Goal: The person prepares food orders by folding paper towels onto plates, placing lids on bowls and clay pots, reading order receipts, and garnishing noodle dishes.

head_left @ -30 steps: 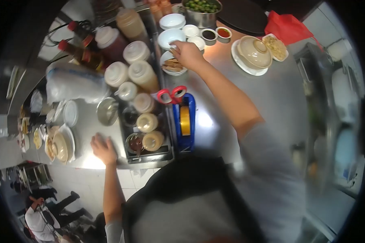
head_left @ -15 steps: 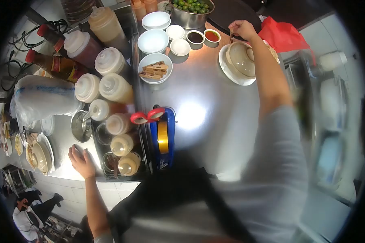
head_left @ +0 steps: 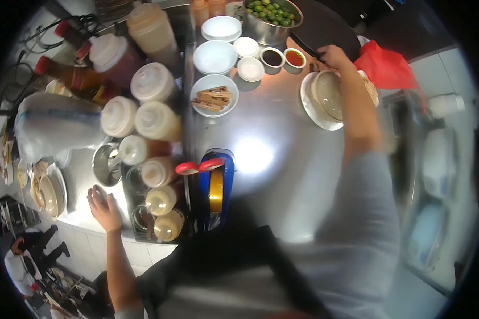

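Note:
My left hand (head_left: 104, 210) rests palm down on the steel counter, fingers stretched out, holding nothing, below a small metal bowl (head_left: 107, 165). At the far right, my right hand (head_left: 334, 56) is closed at the near rim of a black round tray (head_left: 324, 24). Just under its fingers is a small brown piece (head_left: 313, 67), too small to make out. Below my right forearm sits a beige bowl (head_left: 325, 95) on a white plate (head_left: 314, 118), partly hidden by the arm. Cups of dark sauce (head_left: 272, 57) and red sauce (head_left: 294, 58) stand to the hand's left.
A white bowl of wooden clothespins (head_left: 214, 99) stands near stacked white bowls (head_left: 215, 56). A pot of green limes (head_left: 271, 13) is behind. Several squeeze bottles (head_left: 157, 121) fill a black tray; red-handled scissors (head_left: 199, 167) and a blue tape dispenser (head_left: 216, 183) lie beside it. A red bag (head_left: 386, 66) is far right.
My right hand has shifted from beside the small brown piece onto the black tray's rim. My left hand stays on the counter. The whole view has swung slightly.

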### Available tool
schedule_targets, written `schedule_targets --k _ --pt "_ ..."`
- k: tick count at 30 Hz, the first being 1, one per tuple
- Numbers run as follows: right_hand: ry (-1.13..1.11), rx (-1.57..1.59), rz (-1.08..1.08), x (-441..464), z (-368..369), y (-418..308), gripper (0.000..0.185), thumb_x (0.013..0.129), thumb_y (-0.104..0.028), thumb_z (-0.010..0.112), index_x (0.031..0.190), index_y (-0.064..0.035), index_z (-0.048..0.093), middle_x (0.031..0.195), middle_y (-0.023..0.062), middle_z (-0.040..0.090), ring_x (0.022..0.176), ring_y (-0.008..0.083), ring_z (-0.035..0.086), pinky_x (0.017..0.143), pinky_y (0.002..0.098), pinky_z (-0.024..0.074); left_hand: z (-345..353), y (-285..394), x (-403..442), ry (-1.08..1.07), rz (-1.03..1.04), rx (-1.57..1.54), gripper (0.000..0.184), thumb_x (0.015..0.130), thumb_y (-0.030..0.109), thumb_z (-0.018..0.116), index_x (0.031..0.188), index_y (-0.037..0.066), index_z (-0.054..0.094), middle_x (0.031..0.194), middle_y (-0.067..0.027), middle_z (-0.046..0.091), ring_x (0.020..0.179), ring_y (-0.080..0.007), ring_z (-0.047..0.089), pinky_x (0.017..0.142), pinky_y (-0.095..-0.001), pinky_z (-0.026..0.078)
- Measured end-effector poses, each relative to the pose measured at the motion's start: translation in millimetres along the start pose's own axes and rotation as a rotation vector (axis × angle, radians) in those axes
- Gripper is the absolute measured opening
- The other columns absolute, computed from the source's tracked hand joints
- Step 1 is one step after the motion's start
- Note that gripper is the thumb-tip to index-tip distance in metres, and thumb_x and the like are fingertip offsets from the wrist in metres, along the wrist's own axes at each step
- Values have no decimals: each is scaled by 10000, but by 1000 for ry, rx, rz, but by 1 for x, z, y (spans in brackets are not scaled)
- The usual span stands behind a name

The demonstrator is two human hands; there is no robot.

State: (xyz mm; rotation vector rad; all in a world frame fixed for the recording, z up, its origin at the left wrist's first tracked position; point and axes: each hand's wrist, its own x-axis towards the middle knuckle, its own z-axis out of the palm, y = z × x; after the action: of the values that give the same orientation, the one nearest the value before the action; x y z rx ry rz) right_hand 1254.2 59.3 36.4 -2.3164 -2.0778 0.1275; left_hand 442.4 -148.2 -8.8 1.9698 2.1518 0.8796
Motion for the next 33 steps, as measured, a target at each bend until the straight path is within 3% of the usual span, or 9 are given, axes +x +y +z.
schedule_targets --k 1,3,6,13,24,26,28,30,33 --pt "128 -41 8 -9 -12 -4 293 752 -90 586 1031 -93 673 1001 148 655 955 319 622 856 373 488 -2 5 2 -11 4 -11 491 810 200 581 1259 40 464 1306 -229 418 1195 -407 414 994 -469 339" --pt "352 256 134 -54 -44 -36 225 807 -118 586 1014 -93 668 993 135 658 935 289 632 821 349 488 -7 18 3 -20 14 29 495 800 199 596 1252 40 470 1300 -225 423 1184 -406 420 990 -469 340" --pt "629 425 -62 -154 -87 -99 170 867 -114 593 993 -16 652 969 110 661 874 191 632 783 286 482 -9 17 -1 30 29 164 526 788 218 613 1263 50 462 1306 -215 417 1214 -388 385 1009 -475 304" --pt "736 852 123 -326 -100 -179 210 895 -44 562 1077 52 600 1031 112 617 949 166 586 847 287 487 -16 14 -11 115 -31 208 667 769 372 634 1324 95 390 1336 -183 403 1274 -348 330 1038 -482 248" --pt "992 670 -266 -444 -201 -347 212 915 -49 528 1089 53 593 912 99 605 811 136 576 762 257 473 -48 -23 -110 0 362 95 620 811 373 601 1354 173 377 1414 -141 325 1338 -320 266 1073 -503 225" --pt "967 685 -318 -458 -202 -396 200 910 -28 518 1078 44 600 916 95 605 809 135 574 750 259 472 -92 -41 -157 -137 383 93 650 759 259 670 1337 125 405 1446 -134 295 1335 -347 266 1059 -481 265" --pt "854 756 -432 -458 -191 -444 203 883 -4 534 1069 29 609 916 92 612 802 143 578 743 266 471 -49 -133 -217 -457 244 -63 664 802 353 609 1383 174 340 1438 -128 314 1313 -337 308 1048 -475 280" --pt "635 596 -660 -464 -183 -509 260 823 8 589 1081 2 615 915 92 627 790 165 589 746 278 472 14 -262 -334 -910 -305 -129 749 757 404 671 1386 148 356 1323 -164 476 1196 -331 469 1007 -420 351" --pt "4 493 -774 -478 -161 -592 467 729 -30 689 1183 -59 579 948 110 637 891 205 614 790 295 473 -115 -353 -518 -913 -773 219 483 741 371 667 1116 81 577 1154 -148 590 1070 -325 558 901 -409 448"
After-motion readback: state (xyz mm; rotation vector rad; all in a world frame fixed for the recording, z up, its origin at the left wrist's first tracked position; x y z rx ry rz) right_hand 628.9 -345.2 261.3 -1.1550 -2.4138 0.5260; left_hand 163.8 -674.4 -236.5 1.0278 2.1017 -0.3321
